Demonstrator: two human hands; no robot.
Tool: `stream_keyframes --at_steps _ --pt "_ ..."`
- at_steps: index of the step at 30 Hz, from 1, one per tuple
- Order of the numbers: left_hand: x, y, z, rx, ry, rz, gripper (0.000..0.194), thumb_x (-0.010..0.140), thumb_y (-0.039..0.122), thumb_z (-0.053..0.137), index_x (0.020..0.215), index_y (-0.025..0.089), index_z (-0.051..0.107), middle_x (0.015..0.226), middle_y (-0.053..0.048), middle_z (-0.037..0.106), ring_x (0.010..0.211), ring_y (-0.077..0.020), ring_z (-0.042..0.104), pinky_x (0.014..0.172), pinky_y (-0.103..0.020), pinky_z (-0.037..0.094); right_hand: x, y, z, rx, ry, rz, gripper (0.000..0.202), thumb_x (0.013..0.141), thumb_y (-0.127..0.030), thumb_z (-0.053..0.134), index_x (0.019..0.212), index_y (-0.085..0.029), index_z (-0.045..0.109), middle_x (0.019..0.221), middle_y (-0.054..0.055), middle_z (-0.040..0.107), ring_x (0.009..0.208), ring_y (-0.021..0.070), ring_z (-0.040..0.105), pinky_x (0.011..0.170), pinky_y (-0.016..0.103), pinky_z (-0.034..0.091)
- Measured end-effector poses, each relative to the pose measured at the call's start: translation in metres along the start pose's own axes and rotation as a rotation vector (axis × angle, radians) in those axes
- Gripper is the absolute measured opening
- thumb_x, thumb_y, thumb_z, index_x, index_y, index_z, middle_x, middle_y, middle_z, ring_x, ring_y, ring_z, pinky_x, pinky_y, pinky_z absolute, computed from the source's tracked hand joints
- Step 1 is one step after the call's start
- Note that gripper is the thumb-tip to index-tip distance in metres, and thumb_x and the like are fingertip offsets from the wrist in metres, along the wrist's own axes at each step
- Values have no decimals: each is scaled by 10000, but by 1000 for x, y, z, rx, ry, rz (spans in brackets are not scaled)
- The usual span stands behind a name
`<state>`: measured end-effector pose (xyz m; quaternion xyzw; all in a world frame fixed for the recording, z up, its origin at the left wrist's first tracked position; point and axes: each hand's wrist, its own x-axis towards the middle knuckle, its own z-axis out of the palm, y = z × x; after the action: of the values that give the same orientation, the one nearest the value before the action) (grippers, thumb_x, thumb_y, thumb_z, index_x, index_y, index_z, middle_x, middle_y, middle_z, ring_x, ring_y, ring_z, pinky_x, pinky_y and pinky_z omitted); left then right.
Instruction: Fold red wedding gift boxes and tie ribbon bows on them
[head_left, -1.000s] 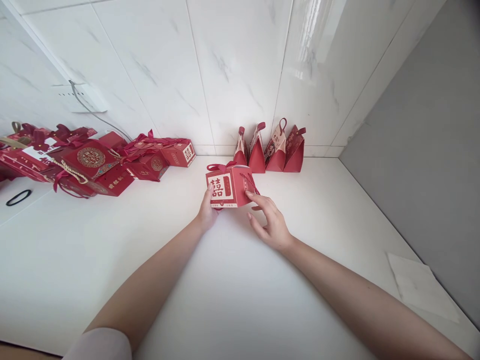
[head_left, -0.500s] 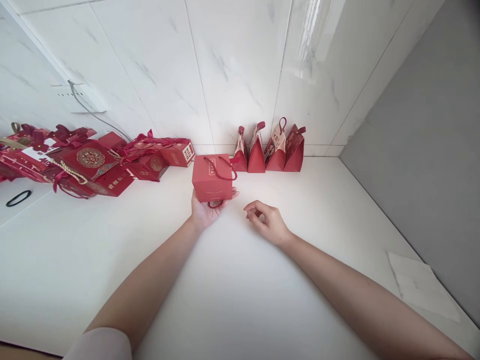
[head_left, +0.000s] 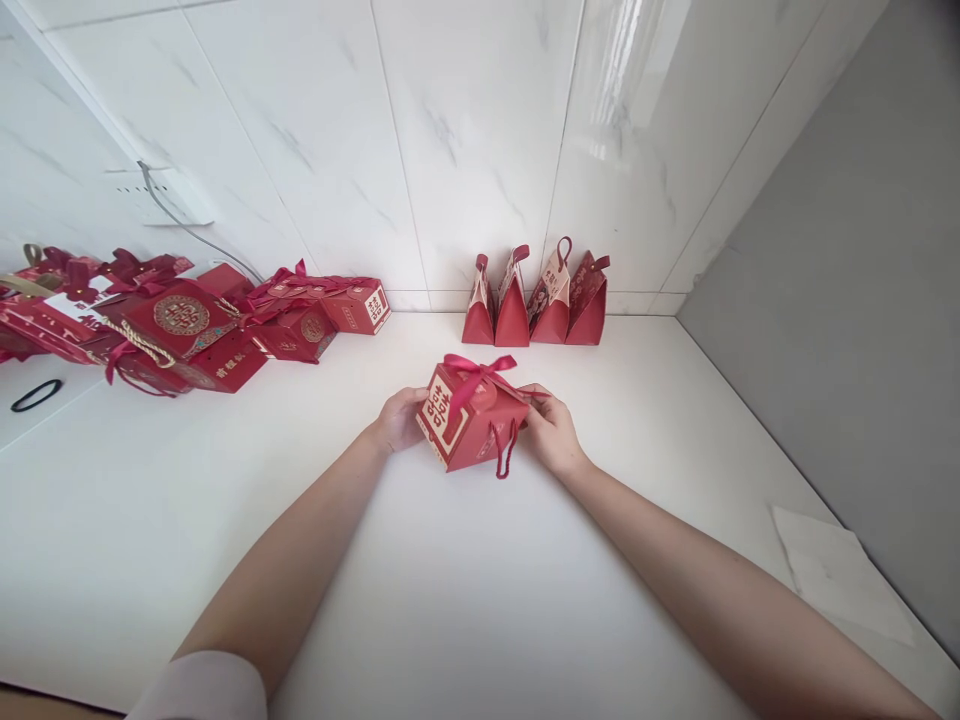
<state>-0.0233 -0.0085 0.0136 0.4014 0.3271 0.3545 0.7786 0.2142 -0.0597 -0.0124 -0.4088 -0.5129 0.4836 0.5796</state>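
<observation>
A red gift box with a pink ribbon bow on top and a cream panel with red characters is held between my two hands. Dark red cord handles hang down its near side. My left hand grips the box's left side, its fingertips partly hidden behind it. On the right side, my right hand holds the box near the end of its top, with the fingers closed against it.
Several triangular red boxes stand in a row against the tiled wall. Many red gift boxes are piled at the left, near a black loop and a grey cable. A grey surface borders the white tabletop at right.
The box has been turned, so its bow and character panel now show, and has come nearer. My right hand has moved up and taken hold of its right side.
</observation>
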Motion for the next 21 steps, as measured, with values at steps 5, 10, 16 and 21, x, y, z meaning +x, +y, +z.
stream_keyframes --at_steps 5,10,16,21 --pt "7 0 2 261 192 235 400 620 212 745 1014 149 726 976 -106 741 856 -263 690 820 -376 523 2 2 -6 9 150 5 144 898 -355 534 925 -223 586 800 -2 609 661 140 560 642 282 460" --pt "9 2 10 304 426 351 416 618 178 709 1033 166 694 1048 -81 704 917 -220 664 855 -344 516 4 1 -7 75 167 11 276 908 -469 541 1075 -250 567 1134 57 647 1023 206 614 798 335 496" --pt "10 4 2 273 411 325 352 656 232 698 1001 162 689 943 -63 701 829 -182 656 839 -343 500 4 -4 -6 128 -51 70 474 945 -597 411 1227 -240 543 769 15 703 826 209 670 888 390 478" --pt "-8 38 5 466 484 360 281 718 313 704 964 178 721 993 -91 702 957 -234 645 927 -374 460 6 -6 -7 208 50 103 459 910 -633 428 1073 -229 574 656 -5 649 661 185 629 730 327 497"
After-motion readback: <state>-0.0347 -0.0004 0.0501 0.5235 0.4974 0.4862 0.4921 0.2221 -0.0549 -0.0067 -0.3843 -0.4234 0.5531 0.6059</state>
